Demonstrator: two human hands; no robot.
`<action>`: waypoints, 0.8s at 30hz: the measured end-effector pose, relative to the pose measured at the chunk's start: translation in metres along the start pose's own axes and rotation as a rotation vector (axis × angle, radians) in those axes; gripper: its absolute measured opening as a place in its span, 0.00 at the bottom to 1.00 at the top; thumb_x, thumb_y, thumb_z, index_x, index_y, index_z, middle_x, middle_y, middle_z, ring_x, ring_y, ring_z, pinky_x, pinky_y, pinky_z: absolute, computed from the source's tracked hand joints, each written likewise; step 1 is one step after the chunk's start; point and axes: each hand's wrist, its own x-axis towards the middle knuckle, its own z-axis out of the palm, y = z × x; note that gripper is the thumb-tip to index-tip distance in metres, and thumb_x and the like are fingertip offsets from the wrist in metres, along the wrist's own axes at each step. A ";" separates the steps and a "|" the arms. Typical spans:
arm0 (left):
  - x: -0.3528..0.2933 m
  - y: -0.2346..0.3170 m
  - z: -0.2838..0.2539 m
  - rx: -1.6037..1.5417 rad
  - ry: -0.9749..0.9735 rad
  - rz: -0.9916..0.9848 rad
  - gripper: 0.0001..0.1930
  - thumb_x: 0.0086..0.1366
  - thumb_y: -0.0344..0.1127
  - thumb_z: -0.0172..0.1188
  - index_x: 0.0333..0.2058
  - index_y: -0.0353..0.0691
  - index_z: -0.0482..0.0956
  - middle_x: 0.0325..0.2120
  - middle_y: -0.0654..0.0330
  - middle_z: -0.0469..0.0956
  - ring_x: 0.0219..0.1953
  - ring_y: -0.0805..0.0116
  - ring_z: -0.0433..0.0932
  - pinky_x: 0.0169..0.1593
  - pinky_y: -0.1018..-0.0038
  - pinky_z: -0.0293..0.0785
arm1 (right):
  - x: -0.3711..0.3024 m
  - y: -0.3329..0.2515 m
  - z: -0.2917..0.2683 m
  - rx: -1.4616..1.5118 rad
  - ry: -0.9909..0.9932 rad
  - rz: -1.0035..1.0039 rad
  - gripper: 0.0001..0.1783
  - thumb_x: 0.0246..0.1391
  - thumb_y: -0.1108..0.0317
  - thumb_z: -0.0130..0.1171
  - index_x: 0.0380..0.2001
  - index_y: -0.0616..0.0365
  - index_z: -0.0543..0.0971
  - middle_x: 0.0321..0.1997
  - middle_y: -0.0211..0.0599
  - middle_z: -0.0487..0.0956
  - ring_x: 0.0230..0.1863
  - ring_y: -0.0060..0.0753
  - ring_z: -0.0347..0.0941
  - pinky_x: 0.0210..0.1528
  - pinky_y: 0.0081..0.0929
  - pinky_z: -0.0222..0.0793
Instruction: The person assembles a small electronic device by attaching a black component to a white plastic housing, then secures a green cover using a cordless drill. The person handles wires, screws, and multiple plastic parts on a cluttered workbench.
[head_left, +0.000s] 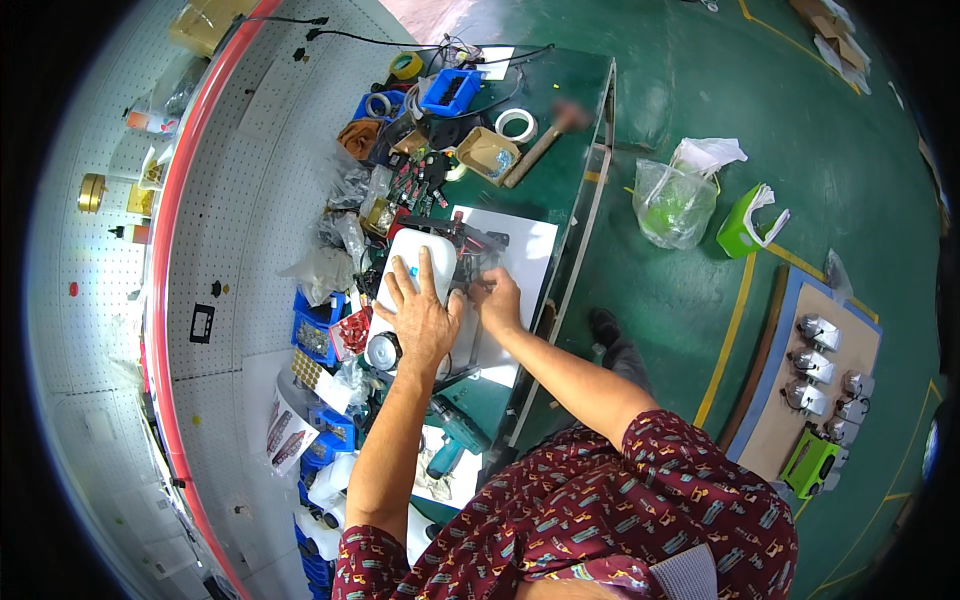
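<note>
Left hand (422, 325): lay spread, fingers extended, on the white, rounded-corner, plastic-looking housing (420, 252) beneath it. Right hand (500, 303): was curled beside the housing; any grip could not be told. Judged hazard: uneven left-hand pressure could have slid the housing askew.

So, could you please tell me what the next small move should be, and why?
Perhaps lift the right hand slightly: it is bunched beside the white rounded casing and hides whatever its fingertips may be touching, while the left hand lies spread on that casing and could likely steady it.
</note>
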 end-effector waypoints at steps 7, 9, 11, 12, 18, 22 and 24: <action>0.002 0.008 -0.006 0.075 -0.034 -0.003 0.54 0.57 0.46 0.72 0.77 0.56 0.48 0.74 0.41 0.48 0.73 0.36 0.52 0.66 0.26 0.49 | 0.014 -0.009 -0.004 -0.156 -0.093 -0.126 0.10 0.50 0.68 0.69 0.32 0.64 0.83 0.28 0.46 0.83 0.30 0.39 0.80 0.36 0.36 0.74; 0.001 0.005 -0.005 0.076 -0.047 -0.014 0.54 0.57 0.43 0.73 0.77 0.56 0.48 0.74 0.42 0.48 0.73 0.37 0.52 0.66 0.26 0.49 | 0.012 -0.020 -0.010 -0.084 -0.225 0.034 0.11 0.50 0.65 0.68 0.30 0.64 0.83 0.26 0.42 0.82 0.28 0.33 0.78 0.34 0.34 0.73; 0.001 0.005 -0.004 0.074 -0.046 -0.017 0.54 0.57 0.41 0.73 0.77 0.56 0.47 0.74 0.42 0.49 0.74 0.37 0.52 0.66 0.26 0.49 | 0.011 -0.036 -0.019 0.037 -0.325 0.207 0.16 0.51 0.59 0.68 0.30 0.64 0.84 0.27 0.33 0.82 0.29 0.23 0.74 0.34 0.29 0.71; -0.002 0.003 -0.004 0.077 -0.043 -0.021 0.54 0.57 0.40 0.73 0.77 0.56 0.47 0.74 0.42 0.49 0.74 0.37 0.52 0.66 0.26 0.49 | 0.006 -0.047 -0.020 0.062 -0.356 0.212 0.16 0.52 0.59 0.68 0.31 0.64 0.84 0.28 0.32 0.83 0.30 0.23 0.74 0.34 0.29 0.71; 0.001 0.002 0.000 0.076 -0.040 -0.013 0.51 0.62 0.44 0.70 0.77 0.58 0.47 0.75 0.40 0.48 0.74 0.34 0.51 0.66 0.22 0.48 | -0.001 -0.058 -0.022 0.233 -0.518 0.086 0.24 0.52 0.53 0.75 0.43 0.62 0.84 0.38 0.31 0.84 0.39 0.23 0.76 0.41 0.28 0.73; 0.001 0.000 0.005 0.140 -0.027 -0.013 0.52 0.62 0.44 0.70 0.77 0.59 0.45 0.75 0.40 0.48 0.75 0.35 0.51 0.66 0.22 0.48 | -0.006 -0.050 -0.027 0.194 -0.524 0.028 0.33 0.46 0.55 0.81 0.48 0.65 0.81 0.43 0.34 0.84 0.42 0.25 0.77 0.48 0.27 0.75; 0.001 0.005 -0.004 0.112 -0.064 -0.015 0.52 0.61 0.44 0.70 0.77 0.59 0.45 0.75 0.40 0.48 0.75 0.35 0.51 0.66 0.23 0.48 | -0.003 -0.044 -0.030 0.194 -0.520 -0.017 0.31 0.45 0.59 0.81 0.48 0.65 0.80 0.43 0.35 0.84 0.43 0.28 0.78 0.49 0.28 0.76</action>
